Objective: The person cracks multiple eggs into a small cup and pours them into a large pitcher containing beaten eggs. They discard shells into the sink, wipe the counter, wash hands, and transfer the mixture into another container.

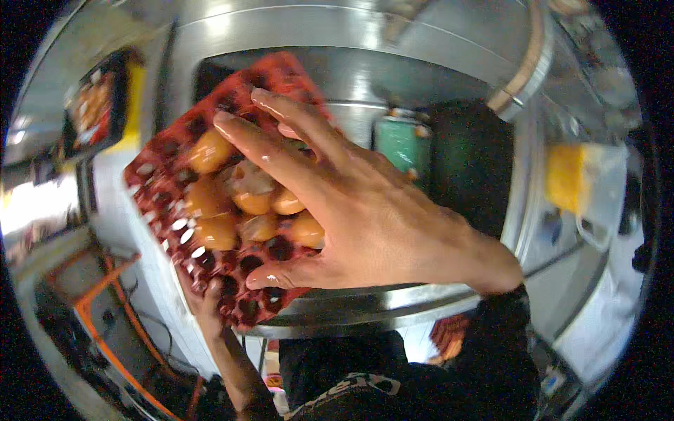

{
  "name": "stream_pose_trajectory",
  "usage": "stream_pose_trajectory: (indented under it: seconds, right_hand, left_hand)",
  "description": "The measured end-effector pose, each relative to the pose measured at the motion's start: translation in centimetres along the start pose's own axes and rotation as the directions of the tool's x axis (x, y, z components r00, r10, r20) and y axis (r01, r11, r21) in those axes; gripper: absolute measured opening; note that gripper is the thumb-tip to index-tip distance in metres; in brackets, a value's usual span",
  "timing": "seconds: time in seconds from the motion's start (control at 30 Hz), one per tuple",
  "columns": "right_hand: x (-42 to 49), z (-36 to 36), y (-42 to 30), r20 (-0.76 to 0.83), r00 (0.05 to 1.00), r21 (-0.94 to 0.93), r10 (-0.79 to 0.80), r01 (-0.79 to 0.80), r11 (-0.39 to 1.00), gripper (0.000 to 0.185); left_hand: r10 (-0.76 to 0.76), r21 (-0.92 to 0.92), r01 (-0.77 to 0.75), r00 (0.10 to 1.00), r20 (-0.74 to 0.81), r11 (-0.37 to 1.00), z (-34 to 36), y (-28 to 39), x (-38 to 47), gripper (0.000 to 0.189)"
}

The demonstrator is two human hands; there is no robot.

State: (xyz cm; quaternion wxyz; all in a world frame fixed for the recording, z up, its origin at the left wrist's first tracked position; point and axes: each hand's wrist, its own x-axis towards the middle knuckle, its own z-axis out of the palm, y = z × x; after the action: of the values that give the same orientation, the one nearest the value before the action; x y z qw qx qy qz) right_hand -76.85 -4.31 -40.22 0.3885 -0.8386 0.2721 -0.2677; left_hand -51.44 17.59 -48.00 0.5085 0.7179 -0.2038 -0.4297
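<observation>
A red egg tray is held tilted over a metal sink, with my left hand gripping its near corner. Several brown eggs sit in the middle cups, while many outer cups hold none. Pale, shell-like pieces lie among the eggs, too blurred to name surely. Small white bits dot the tray's left side. Above the eggs spreads my right hand, wet, its fingers and thumb wide apart. It hides part of the tray, and what lies beneath the palm is not visible.
Behind the tray is the dark sink basin, with a green item inside. The sink's metal front rim runs before my body. A yellow-and-white container stands at right. An orange frame is at lower left.
</observation>
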Motion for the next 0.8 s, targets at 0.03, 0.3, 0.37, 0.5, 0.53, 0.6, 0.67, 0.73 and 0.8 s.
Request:
stream_pose_trajectory:
  seconds: [0.03,0.3,0.37,0.5,0.53,0.6,0.67,0.73,0.8]
  right_hand:
    - [-1.8,0.3,1.2,-0.097,0.988,-0.006,0.118,-0.119,0.993,0.082]
    - [-20.1,1.8,29.4,-0.072,0.576,-0.375,0.815,-0.772,0.512,0.05]
    - [-23.6,2.4,37.3,-0.017,0.556,-0.506,0.831,-0.721,0.472,0.053]
    - [-28.0,5.8,45.5,-0.076,0.528,-0.607,0.846,-0.697,0.381,0.063]
    - [-28.6,7.0,45.6,-0.08,0.558,-0.637,0.826,-0.666,0.388,0.067]
    - [-29.9,9.0,44.3,-0.089,0.617,-0.7,0.782,-0.597,0.392,0.074]
    - [-31.2,10.3,41.7,0.048,0.455,-0.691,0.889,-0.628,0.358,0.079]
    - [-32.9,11.2,39.0,0.068,0.386,-0.708,0.92,-0.631,0.317,0.082]
    - [-34.1,12.0,37.4,0.02,0.406,-0.711,0.913,-0.636,0.298,0.083]
  left_hand:
    - [0.025,0.028,-0.026,0.999,0.029,0.999,-0.2,0.0,0.2,0.102]
    - [0.003,0.251,0.047,0.981,-0.195,0.967,-5.0,-2.3,0.3,0.089]
    - [-0.012,0.093,0.02,0.996,-0.092,0.995,-6.1,-2.8,0.1,0.085]
    - [0.015,0.356,0.067,0.975,-0.222,0.932,-7.2,-2.3,-0.6,0.08]
    - [-0.015,0.324,0.079,0.981,-0.195,0.943,-7.3,-2.2,-0.7,0.079]
    - [0.048,0.287,0.023,0.97,-0.238,0.958,-7.3,-2.2,-0.7,0.079]
    - [0.03,0.292,0.055,0.96,-0.278,0.955,-7.2,-2.5,-0.6,0.079]
    - [0.035,0.273,0.047,0.957,-0.289,0.961,-7.1,-3.0,-0.5,0.079]
    - [0.064,0.225,-0.009,0.969,-0.238,0.974,-7.2,-3.3,-0.6,0.079]
